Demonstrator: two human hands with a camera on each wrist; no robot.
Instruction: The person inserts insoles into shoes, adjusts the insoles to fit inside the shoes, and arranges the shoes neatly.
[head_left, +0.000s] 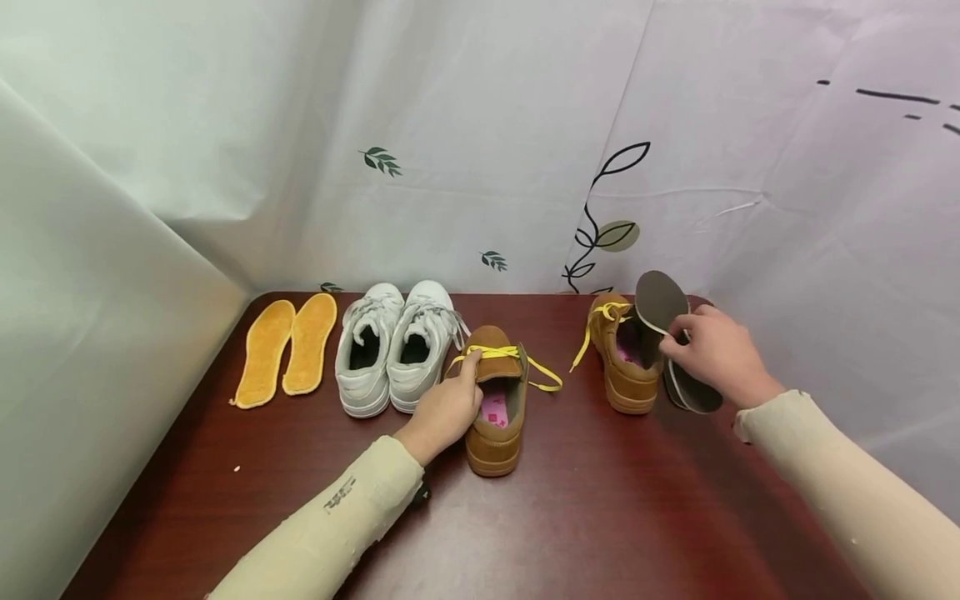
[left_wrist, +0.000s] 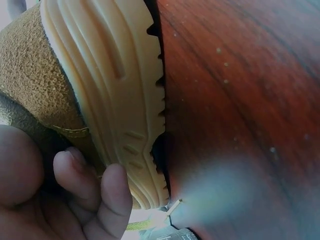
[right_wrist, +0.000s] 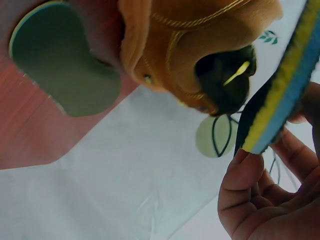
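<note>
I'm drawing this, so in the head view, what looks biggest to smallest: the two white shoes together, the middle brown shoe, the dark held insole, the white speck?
1. White shoes together
2. Middle brown shoe
3. Dark held insole, partly turned away
4. White speck, tiny

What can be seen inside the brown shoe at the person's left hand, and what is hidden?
Inside the brown shoe, a pink patterned surface shows towards the heel. The toe end cannot be seen: the tongue and upper cover it.
</note>
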